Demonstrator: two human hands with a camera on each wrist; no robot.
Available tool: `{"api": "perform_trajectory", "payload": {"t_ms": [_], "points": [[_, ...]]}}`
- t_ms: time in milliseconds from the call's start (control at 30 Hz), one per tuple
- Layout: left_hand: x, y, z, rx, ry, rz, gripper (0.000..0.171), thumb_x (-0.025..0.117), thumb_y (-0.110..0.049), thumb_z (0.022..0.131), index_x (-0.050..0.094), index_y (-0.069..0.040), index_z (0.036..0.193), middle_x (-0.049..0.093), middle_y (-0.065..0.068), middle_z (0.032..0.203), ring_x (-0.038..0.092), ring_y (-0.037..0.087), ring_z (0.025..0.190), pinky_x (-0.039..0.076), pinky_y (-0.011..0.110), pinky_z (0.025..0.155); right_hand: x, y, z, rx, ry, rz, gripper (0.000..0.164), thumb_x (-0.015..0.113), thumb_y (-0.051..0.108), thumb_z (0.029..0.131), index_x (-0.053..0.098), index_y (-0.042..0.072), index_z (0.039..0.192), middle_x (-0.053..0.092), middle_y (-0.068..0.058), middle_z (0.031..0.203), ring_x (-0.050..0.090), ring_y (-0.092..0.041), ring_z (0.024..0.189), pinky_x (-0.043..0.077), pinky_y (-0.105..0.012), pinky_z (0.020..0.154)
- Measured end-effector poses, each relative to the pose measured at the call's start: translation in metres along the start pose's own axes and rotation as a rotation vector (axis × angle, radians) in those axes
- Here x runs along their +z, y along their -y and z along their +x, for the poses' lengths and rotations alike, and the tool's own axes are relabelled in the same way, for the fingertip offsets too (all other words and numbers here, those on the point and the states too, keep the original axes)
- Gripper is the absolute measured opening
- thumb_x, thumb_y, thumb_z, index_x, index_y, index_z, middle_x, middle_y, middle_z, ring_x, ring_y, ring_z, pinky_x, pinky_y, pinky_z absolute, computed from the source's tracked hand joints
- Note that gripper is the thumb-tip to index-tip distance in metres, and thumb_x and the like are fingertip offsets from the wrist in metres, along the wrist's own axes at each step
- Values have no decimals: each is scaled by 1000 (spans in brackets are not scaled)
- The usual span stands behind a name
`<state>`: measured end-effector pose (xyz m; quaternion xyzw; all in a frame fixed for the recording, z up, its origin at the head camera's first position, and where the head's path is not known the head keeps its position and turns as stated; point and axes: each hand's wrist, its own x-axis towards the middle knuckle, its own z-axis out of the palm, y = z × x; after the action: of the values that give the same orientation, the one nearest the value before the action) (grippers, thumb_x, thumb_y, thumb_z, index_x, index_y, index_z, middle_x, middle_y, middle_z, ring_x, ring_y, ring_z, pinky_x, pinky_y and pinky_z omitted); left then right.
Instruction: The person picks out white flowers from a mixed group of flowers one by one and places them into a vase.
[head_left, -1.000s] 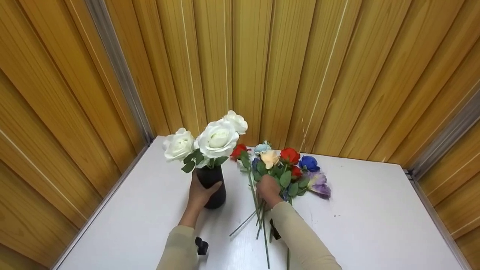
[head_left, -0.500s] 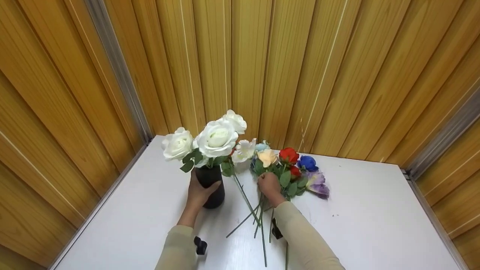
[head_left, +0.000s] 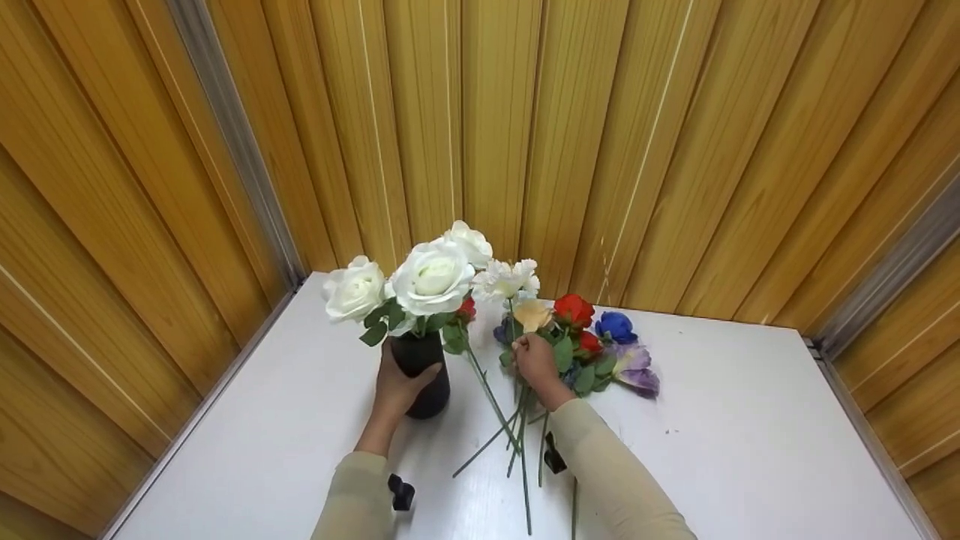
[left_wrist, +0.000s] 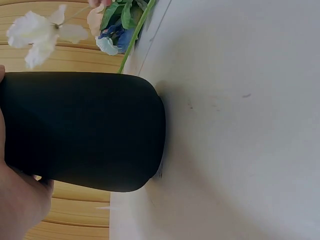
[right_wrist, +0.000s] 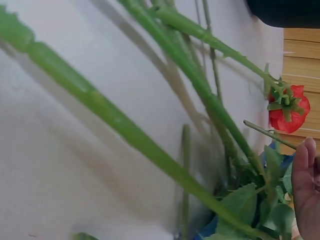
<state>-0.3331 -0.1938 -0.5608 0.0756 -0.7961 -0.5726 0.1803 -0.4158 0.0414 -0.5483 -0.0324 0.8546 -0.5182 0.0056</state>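
Note:
My left hand (head_left: pixel 399 384) grips a black vase (head_left: pixel 431 394) that stands on the table with several large white roses (head_left: pixel 433 279) in it. In the left wrist view the vase (left_wrist: pixel 85 130) fills the middle, with thumb and palm at its side. My right hand (head_left: pixel 536 361) pinches the thin stem of a frilly white flower (head_left: pixel 507 279), its head raised above the pile. The stem's cut end (right_wrist: pixel 257 127) pokes out of the fingers in the right wrist view. A red rose (head_left: pixel 466 309) lies between vase and pile, partly behind the white roses.
Under and beside the right hand lies a pile of flowers: a peach rose (head_left: pixel 532 315), red roses (head_left: pixel 574 310), a blue rose (head_left: pixel 616 327) and a purple flower (head_left: pixel 636 369). Their long green stems (head_left: pixel 525 480) cross toward the front. A wood-panelled wall (head_left: pixel 495 135) rises behind the table.
The white flower has come out of the pile and now stands raised in my right hand. The red rose's stem has shifted left toward the vase. My left hand has stayed on the vase.

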Motion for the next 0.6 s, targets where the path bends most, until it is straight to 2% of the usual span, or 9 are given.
{"api": "perform_trajectory", "payload": {"t_ms": [167, 267, 467, 600], "points": [[0, 1, 0, -28, 13, -15, 105, 84, -23, 80, 20, 0, 159, 35, 28, 161, 33, 44, 152, 28, 57, 127, -3, 11, 0, -62, -59, 61, 14, 53, 3, 103, 61, -8, 103, 70, -28, 96, 70, -33, 80, 54, -27, 64], [0, 1, 0, -27, 10, -31, 104, 84, -22, 80, 21, 0, 159, 35, 27, 161, 32, 43, 153, 27, 57, 127, -6, 16, -2, -98, -101, 96, 15, 52, 3, 104, 60, -9, 108, 70, -29, 99, 71, -36, 84, 58, -28, 68], [1, 1, -1, -13, 5, -28, 104, 84, -22, 79, 21, 0, 159, 35, 29, 161, 33, 44, 152, 27, 57, 127, -19, 30, -12, -242, -188, 75, 14, 52, 7, 105, 59, -4, 109, 73, -23, 100, 73, -35, 87, 60, -34, 74], [0, 0, 0, -11, 16, -23, 105, 84, -23, 80, 19, 0, 159, 34, 28, 162, 32, 44, 153, 26, 57, 128, -26, 45, -25, -340, -249, 123, 14, 50, 7, 106, 59, -4, 105, 73, -22, 95, 74, -32, 83, 59, -27, 72]]}}
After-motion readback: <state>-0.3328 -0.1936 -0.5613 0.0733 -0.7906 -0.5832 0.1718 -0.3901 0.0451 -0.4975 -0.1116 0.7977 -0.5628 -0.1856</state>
